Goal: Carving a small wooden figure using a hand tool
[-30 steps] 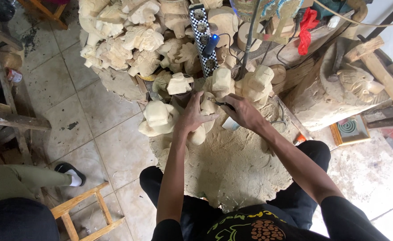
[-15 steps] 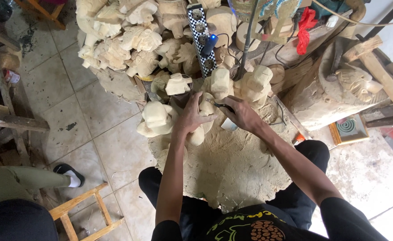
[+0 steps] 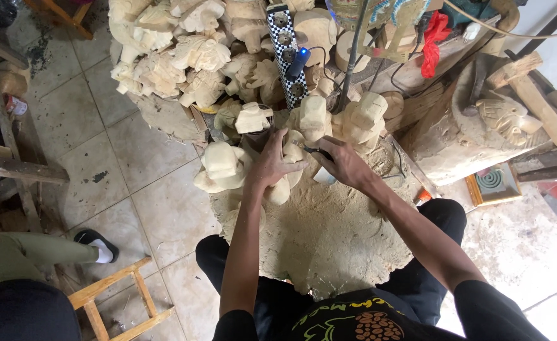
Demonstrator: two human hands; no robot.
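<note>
On top of the big dusty wood block (image 3: 329, 240) between your knees sits a small pale wooden carving (image 3: 289, 165), near the far edge. Your left hand (image 3: 271, 163) is wrapped around it, fingers curled tight over the top. Your right hand (image 3: 345, 165) is just beside it, pinching a thin dark carving tool (image 3: 316, 151) whose tip touches the carving. A chunky pale wooden figure (image 3: 220, 165) stands just left of your left hand, and two more pale blocky carvings (image 3: 345, 120) stand just behind your hands. Farther back lies a big heap of light wooden carvings (image 3: 177, 57), with a black-and-white checkered power strip (image 3: 284, 50) lying over it. On the tiled floor (image 3: 133, 189) to your left you can see a yellow wooden stool (image 3: 120, 303) and another person's foot in a black sandal (image 3: 95, 243).
</note>
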